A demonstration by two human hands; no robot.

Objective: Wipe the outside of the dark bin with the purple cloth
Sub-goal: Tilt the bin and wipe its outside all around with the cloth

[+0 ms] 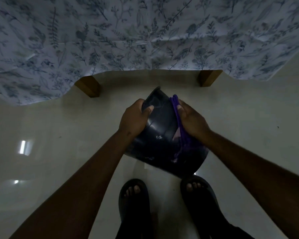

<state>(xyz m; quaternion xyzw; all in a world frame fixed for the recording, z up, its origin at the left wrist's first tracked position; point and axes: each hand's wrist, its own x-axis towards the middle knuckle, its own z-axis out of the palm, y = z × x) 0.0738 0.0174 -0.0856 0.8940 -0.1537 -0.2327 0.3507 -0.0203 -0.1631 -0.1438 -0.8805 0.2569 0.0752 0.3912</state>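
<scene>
The dark bin (pixel 160 135) is held up off the pale floor (pixel 59 144), tipped on its side above the person's sandalled feet (pixel 133 195), with one narrower end toward the sheet-draped bed (pixel 110 40) and the wider end toward the feet. The left hand (pixel 135 118) is closed on the bin's far left side, thumb laid across the glossy wall. The right hand (pixel 190 119) presses the purple cloth (pixel 178 128) against the bin's right flank, fingers curled over the bunched fabric. The bin looks like thin, hard plastic: probably light, stiff enough to hold its form, and slick, to judge by the sheen and the streaks of reflected light, so a one-handed hold may slip as the cloth drags across it. A grip near the lip at the far end would likely be surer than on the smooth wall. The cloth is soft and limp, hanging in folds down toward the wider end. The light is dim, so dirt on the dark surface is hard to make out; pale flecks near the lower wall could be marks or glare. The bin's underside and right side are hidden, and which end is the opening cannot be told.
</scene>
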